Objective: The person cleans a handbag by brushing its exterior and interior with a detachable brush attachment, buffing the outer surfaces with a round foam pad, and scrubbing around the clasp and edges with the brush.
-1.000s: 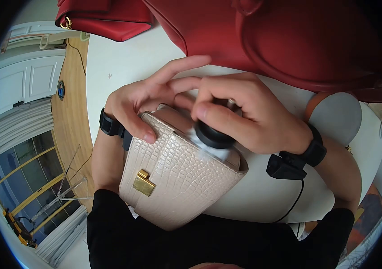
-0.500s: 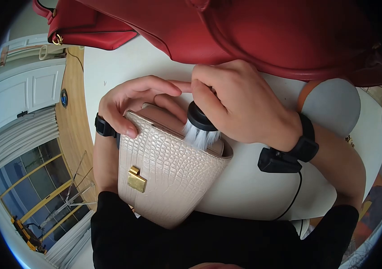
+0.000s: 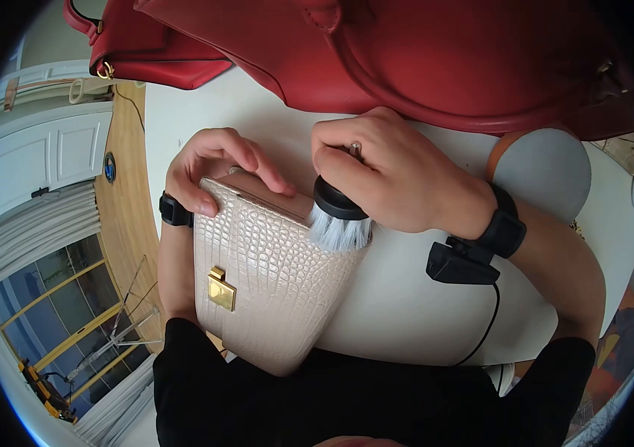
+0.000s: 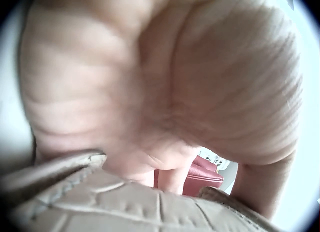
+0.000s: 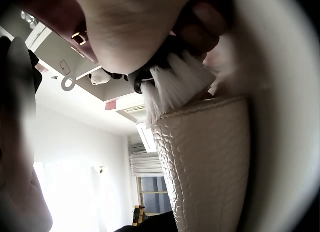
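The cream crocodile-pattern bag point(image 3: 272, 276) with a gold clasp point(image 3: 221, 289) is tilted against the person's black shirt. At its upper left corner the left hand point(image 3: 216, 167) grips the edge, thumb on the outer face and fingers over the opening. The right hand point(image 3: 413, 175) holds a round black brush point(image 3: 338, 200) whose pale bristles touch the bag's top edge near the right end. In the right wrist view, the bristles point(image 5: 175, 84) press on the rim of the bag point(image 5: 205, 157). The left wrist view shows the palm point(image 4: 160, 87) close above the bag's edge point(image 4: 150, 207).
A large red bag point(image 3: 443, 67) lies across the far side of the white table point(image 3: 175, 112), with a smaller red bag point(image 3: 160, 59) at the far left. A grey round item with a brown edge point(image 3: 548, 175) is beyond the right wrist. A black cable hangs from the right wrist camera.
The bag has shifted left. The brush has moved from over the opening to the outer top edge, its bristles now spread. The left fingers have drawn back from the right hand.
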A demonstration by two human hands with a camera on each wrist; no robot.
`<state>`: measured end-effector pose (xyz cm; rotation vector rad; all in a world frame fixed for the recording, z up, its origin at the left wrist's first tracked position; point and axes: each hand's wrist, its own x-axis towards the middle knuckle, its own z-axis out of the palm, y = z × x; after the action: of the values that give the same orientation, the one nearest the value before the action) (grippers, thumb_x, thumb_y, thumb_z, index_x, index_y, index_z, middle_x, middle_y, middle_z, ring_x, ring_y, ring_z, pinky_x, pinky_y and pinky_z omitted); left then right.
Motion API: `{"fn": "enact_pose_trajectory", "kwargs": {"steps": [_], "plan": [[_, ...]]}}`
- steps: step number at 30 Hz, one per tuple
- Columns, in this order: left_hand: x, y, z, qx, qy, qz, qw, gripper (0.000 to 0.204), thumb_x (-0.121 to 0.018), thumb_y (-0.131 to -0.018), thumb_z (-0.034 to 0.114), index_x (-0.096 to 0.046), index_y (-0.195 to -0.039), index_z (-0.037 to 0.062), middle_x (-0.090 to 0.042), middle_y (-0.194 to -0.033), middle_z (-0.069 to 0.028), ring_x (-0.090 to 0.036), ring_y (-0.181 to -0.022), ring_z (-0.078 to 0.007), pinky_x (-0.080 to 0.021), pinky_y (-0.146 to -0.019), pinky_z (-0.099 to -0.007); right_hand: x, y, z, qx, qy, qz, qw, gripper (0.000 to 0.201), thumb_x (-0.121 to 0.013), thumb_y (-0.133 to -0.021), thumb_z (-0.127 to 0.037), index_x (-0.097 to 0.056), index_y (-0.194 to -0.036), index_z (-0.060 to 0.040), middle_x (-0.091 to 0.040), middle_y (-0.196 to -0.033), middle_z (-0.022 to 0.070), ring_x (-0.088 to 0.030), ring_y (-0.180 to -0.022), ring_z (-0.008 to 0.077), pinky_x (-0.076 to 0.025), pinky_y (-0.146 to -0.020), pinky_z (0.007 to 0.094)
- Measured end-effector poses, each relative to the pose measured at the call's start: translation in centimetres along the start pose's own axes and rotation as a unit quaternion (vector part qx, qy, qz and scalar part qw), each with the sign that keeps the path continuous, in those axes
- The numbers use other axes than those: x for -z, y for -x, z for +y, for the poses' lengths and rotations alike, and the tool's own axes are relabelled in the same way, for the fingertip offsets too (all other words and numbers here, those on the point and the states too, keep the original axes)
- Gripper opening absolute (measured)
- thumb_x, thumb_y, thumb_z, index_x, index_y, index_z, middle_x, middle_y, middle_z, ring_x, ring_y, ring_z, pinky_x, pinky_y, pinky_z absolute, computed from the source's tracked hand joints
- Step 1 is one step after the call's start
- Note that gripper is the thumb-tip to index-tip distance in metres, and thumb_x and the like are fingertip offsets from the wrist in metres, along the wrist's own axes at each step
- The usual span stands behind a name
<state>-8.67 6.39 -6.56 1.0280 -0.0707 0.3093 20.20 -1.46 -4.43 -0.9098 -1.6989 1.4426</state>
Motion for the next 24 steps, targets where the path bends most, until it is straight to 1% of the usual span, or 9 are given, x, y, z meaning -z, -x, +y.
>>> {"fn": "enact_pose_trajectory", "kwargs": {"steps": [6,8,10,13,17,20,21,23,24], "plan": [[-1.1,1.0,0.3,-0.054,0.001,0.070,0.996,0.062,-0.077,-0.070,-0.002,-0.055,-0.127,0.0026,-0.062,-0.123,-0.0315,-0.064,-0.119,-0.0524,-0.050,-0.106,-0.0631,-0.3,-0.5,0.5,0.018,-0.096,0.014,0.995,0.025,-0.053,-0.093,-0.014,-0.058,-0.075,0.0030,-0.052,-0.059,0.0126,-0.047,-0.053,0.0173,-0.039,-0.055,0.0364],[-1.9,1.5,1.0,-0.068,-0.001,0.135,0.989,0.057,-0.075,-0.069,-0.004,-0.055,-0.121,0.0061,-0.061,-0.121,-0.0272,-0.064,-0.120,-0.0499,-0.050,-0.108,-0.0617,0.0,-0.7,0.3,0.035,-0.109,0.027,0.993,0.025,-0.053,-0.094,-0.014,-0.056,-0.076,0.0027,-0.051,-0.061,0.0104,-0.047,-0.058,0.0145,-0.040,-0.058,0.0353],[-3.3,1.5,1.4,-0.095,-0.012,0.149,0.984,0.055,-0.074,-0.068,-0.005,-0.055,-0.119,0.0072,-0.061,-0.120,-0.0254,-0.063,-0.121,-0.0485,-0.050,-0.108,-0.0608,0.5,-0.6,0.2,0.023,-0.232,-0.046,0.971,0.028,-0.044,-0.099,-0.018,-0.056,-0.081,-0.0004,-0.051,-0.074,0.0017,-0.045,-0.072,0.0080,-0.038,-0.068,0.0265],[-4.7,2.1,2.4,-0.153,-0.038,0.164,0.974,0.049,-0.071,-0.069,-0.005,-0.056,-0.114,0.0073,-0.061,-0.117,-0.0226,-0.062,-0.123,-0.0474,-0.051,-0.107,-0.0610,0.4,-1.3,0.4,0.078,-0.233,-0.046,0.968,0.033,-0.040,-0.101,-0.023,-0.056,-0.082,-0.0011,-0.052,-0.076,0.0027,-0.047,-0.076,0.0088,-0.038,-0.074,0.0260],[-6.6,3.3,2.5,-0.217,-0.096,0.220,0.946,0.036,-0.069,-0.069,-0.001,-0.055,-0.101,0.0089,-0.062,-0.107,-0.0142,-0.064,-0.121,-0.0430,-0.053,-0.107,-0.0593,1.4,-0.6,2.0,0.061,-0.282,-0.032,0.957,0.035,-0.039,-0.101,-0.024,-0.057,-0.082,-0.0010,-0.053,-0.077,0.0032,-0.049,-0.077,0.0110,-0.040,-0.077,0.0270],[-9.4,5.1,3.6,-0.278,-0.133,0.375,0.874,0.034,-0.070,-0.065,0.006,-0.049,-0.091,0.0142,-0.056,-0.096,-0.0061,-0.064,-0.115,-0.0346,-0.054,-0.108,-0.0542,1.4,0.0,1.1,0.009,-0.251,-0.084,0.964,0.035,-0.040,-0.100,-0.024,-0.057,-0.082,-0.0006,-0.052,-0.078,0.0038,-0.048,-0.077,0.0115,-0.041,-0.078,0.0274],[-10.2,5.7,4.2,-0.280,-0.135,0.376,0.873,0.034,-0.070,-0.065,0.006,-0.049,-0.091,0.0142,-0.056,-0.096,-0.0061,-0.064,-0.115,-0.0346,-0.054,-0.108,-0.0542,1.5,0.1,1.1,0.012,-0.250,-0.087,0.964,0.035,-0.040,-0.100,-0.024,-0.057,-0.082,-0.0006,-0.052,-0.078,0.0038,-0.048,-0.077,0.0115,-0.041,-0.078,0.0274],[-11.7,6.4,4.8,-0.333,-0.238,0.424,0.808,0.032,-0.064,-0.069,0.004,-0.056,-0.098,0.0162,-0.061,-0.113,-0.0049,-0.059,-0.127,-0.0299,-0.053,-0.111,-0.0562,1.4,0.7,1.5,-0.019,-0.192,-0.187,0.963,0.035,-0.040,-0.100,-0.024,-0.059,-0.082,0.0000,-0.054,-0.078,0.0051,-0.049,-0.077,0.0120,-0.042,-0.079,0.0279],[-12.5,6.6,4.7,-0.374,-0.245,0.472,0.760,0.024,-0.066,-0.069,0.009,-0.048,-0.085,0.0144,-0.060,-0.112,-0.0088,-0.056,-0.129,-0.0354,-0.050,-0.111,-0.0579,0.7,0.9,2.4,0.029,-0.118,-0.186,0.975,0.036,-0.040,-0.099,-0.024,-0.060,-0.083,0.0003,-0.056,-0.079,0.0054,-0.050,-0.077,0.0124,-0.042,-0.079,0.0284]]}}
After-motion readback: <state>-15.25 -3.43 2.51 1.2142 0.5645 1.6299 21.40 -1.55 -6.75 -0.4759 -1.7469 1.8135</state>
